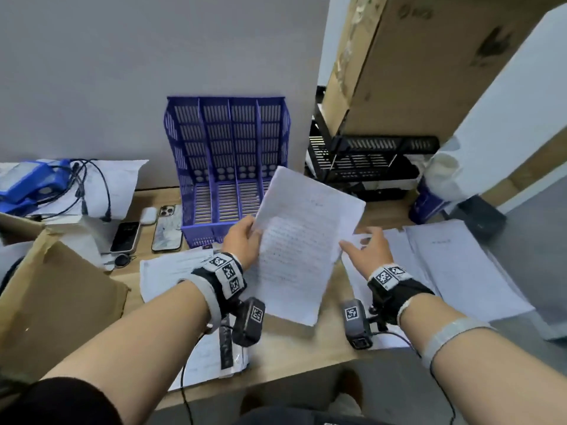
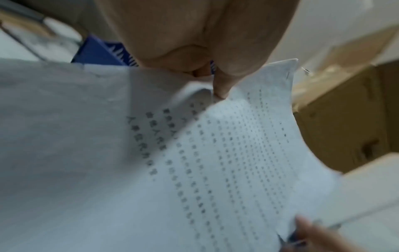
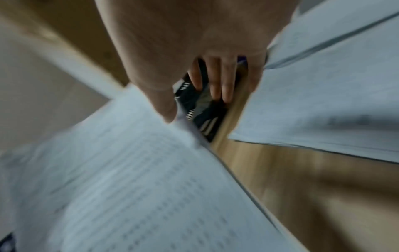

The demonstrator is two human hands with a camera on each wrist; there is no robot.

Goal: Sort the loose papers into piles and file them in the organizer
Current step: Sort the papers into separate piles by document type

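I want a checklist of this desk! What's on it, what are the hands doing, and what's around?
Surface: light wooden desk, papers over much of it.
Job's things: blue plastic four-slot organizer, slots look empty; printed white sheet held up; white paper piles at right and left.
Clutter: two phones, small white case, brown cardboard box, black wire rack.
Grippers: left hand pinches the sheet's left edge; right hand at its right edge, fingers fairly straight, grip unclear.
Cables: black cables by a blue device.
Surroundings: grey wall, tall cardboard carton.
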